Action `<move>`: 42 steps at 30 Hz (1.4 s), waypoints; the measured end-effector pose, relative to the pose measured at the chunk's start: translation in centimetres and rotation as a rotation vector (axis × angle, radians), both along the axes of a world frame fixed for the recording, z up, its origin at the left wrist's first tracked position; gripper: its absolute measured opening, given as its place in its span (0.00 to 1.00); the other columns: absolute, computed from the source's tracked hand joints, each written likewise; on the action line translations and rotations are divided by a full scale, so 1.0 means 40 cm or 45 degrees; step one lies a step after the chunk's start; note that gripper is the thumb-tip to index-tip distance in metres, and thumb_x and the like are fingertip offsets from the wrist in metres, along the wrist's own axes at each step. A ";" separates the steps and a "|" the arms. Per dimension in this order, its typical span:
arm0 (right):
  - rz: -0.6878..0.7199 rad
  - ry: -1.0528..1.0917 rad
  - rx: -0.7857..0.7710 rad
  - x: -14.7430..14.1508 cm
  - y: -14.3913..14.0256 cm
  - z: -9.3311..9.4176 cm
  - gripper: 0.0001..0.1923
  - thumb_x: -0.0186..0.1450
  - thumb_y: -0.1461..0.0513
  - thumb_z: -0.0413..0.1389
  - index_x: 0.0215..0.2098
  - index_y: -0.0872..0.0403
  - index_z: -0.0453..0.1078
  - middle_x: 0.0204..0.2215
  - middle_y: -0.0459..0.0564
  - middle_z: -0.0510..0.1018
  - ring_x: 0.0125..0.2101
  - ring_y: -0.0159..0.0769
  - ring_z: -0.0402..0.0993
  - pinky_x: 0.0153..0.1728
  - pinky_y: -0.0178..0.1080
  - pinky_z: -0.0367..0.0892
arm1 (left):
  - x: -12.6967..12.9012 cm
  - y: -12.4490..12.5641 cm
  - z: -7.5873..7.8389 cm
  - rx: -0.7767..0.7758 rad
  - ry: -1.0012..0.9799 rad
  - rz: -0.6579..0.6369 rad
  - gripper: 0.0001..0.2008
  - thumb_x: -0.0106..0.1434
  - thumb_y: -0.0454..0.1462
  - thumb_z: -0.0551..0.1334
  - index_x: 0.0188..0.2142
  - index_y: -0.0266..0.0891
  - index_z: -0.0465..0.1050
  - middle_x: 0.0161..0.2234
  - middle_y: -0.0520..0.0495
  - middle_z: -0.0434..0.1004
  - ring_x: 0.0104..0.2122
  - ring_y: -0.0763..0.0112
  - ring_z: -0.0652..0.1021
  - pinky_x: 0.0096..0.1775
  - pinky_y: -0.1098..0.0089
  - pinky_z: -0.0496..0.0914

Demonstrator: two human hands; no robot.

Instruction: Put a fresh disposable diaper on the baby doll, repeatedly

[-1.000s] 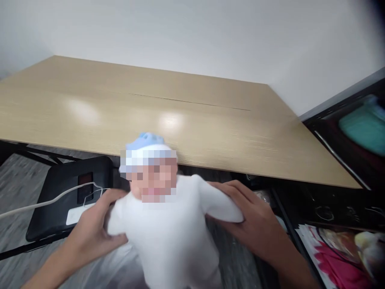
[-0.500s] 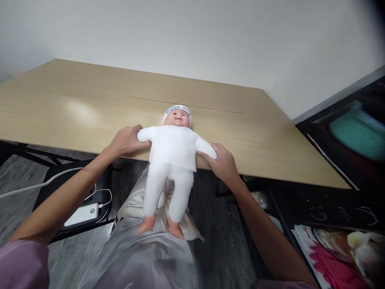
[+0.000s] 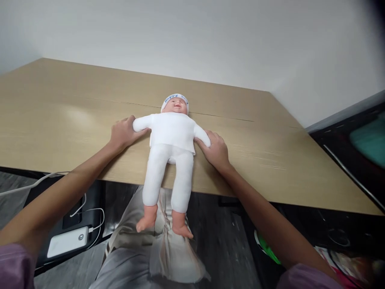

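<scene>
A baby doll (image 3: 172, 130) in a white top, white trousers and a white cap with blue lettering lies face up on the wooden table (image 3: 75, 136). Its bare feet and lower legs stick out past the table's front edge, over my lap. My left hand (image 3: 122, 133) is closed round the doll's arm on the left side of the view. Round the other arm my right hand (image 3: 215, 149) is closed, thumb underneath near the doll's side. The sleeve ends are partly hidden by my fingers.
A white power bank (image 3: 68, 242) with a cable lies on a black seat below the table at left. At the right stands a dark rack (image 3: 355, 160) with a teal item (image 3: 371, 138). A pale wall (image 3: 180, 40) rises behind the table.
Both hands have moved the doll farther onto the table, away from me. Its hips now rest on the tabletop, with the legs hanging over the edge. My view has shifted slightly.
</scene>
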State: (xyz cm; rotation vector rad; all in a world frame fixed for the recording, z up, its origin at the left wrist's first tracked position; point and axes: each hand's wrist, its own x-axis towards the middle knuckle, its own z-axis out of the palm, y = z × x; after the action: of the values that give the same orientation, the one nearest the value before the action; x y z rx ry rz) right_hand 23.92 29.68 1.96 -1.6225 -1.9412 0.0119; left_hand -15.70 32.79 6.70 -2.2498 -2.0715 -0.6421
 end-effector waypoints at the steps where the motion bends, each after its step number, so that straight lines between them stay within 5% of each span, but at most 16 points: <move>1: -0.012 -0.018 0.012 -0.001 0.030 -0.003 0.32 0.80 0.40 0.52 0.66 0.53 0.77 0.55 0.62 0.85 0.54 0.58 0.78 0.58 0.55 0.72 | 0.003 0.031 -0.003 0.012 -0.004 0.005 0.41 0.66 0.72 0.60 0.48 0.36 0.78 0.46 0.33 0.87 0.43 0.50 0.81 0.43 0.62 0.65; 7: -0.030 -0.063 0.084 0.004 0.210 -0.013 0.31 0.80 0.40 0.52 0.63 0.53 0.78 0.53 0.62 0.86 0.53 0.59 0.79 0.57 0.55 0.74 | 0.017 0.236 -0.025 0.112 0.013 0.019 0.39 0.64 0.72 0.60 0.48 0.39 0.76 0.45 0.33 0.85 0.47 0.41 0.83 0.49 0.55 0.68; 14: 0.100 -0.026 0.186 0.017 0.450 -0.015 0.36 0.79 0.36 0.50 0.66 0.52 0.76 0.57 0.63 0.85 0.56 0.60 0.79 0.61 0.59 0.72 | -0.005 0.466 -0.052 0.272 0.057 0.023 0.40 0.63 0.74 0.60 0.44 0.40 0.75 0.39 0.39 0.82 0.44 0.44 0.83 0.61 0.46 0.64; 20: 0.099 -0.043 0.216 0.024 0.586 -0.022 0.38 0.79 0.34 0.49 0.67 0.53 0.74 0.57 0.64 0.84 0.56 0.60 0.77 0.62 0.60 0.72 | -0.010 0.581 -0.058 0.263 0.023 -0.022 0.41 0.66 0.73 0.60 0.49 0.37 0.76 0.42 0.38 0.82 0.52 0.39 0.81 0.67 0.39 0.58; 24: 0.173 -0.105 0.235 0.076 0.565 -0.033 0.40 0.78 0.35 0.50 0.72 0.54 0.70 0.62 0.65 0.81 0.60 0.61 0.76 0.65 0.61 0.70 | -0.061 0.583 -0.062 0.252 0.010 -0.186 0.44 0.68 0.73 0.60 0.56 0.36 0.76 0.55 0.32 0.81 0.61 0.35 0.76 0.69 0.40 0.59; 30: 0.213 -0.132 0.077 0.181 0.541 -0.079 0.41 0.79 0.41 0.50 0.81 0.55 0.60 0.64 0.66 0.80 0.62 0.63 0.75 0.67 0.66 0.68 | -0.203 0.576 -0.066 0.184 -0.036 -0.536 0.44 0.69 0.68 0.64 0.69 0.41 0.75 0.62 0.36 0.81 0.61 0.44 0.77 0.67 0.49 0.67; 36: 0.072 -0.164 -0.002 0.174 0.548 -0.107 0.45 0.76 0.46 0.50 0.84 0.58 0.53 0.74 0.67 0.71 0.71 0.65 0.65 0.72 0.67 0.62 | -0.213 0.522 -0.089 0.189 -0.057 -0.426 0.38 0.72 0.57 0.62 0.72 0.37 0.72 0.60 0.35 0.81 0.60 0.45 0.76 0.67 0.46 0.68; 42: -0.235 -0.097 -0.018 0.113 0.446 -0.107 0.46 0.74 0.47 0.52 0.82 0.66 0.55 0.76 0.74 0.65 0.74 0.65 0.59 0.74 0.66 0.60 | -0.158 0.358 -0.099 0.204 -0.150 -0.106 0.40 0.71 0.52 0.61 0.75 0.33 0.65 0.73 0.26 0.68 0.72 0.33 0.66 0.72 0.36 0.61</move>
State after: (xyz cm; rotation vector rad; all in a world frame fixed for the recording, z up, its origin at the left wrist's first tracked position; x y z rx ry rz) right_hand 28.42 47.52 -2.30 -1.8299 -1.8425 -0.1119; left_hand -22.01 47.11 2.73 -2.2682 -1.9041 -0.9314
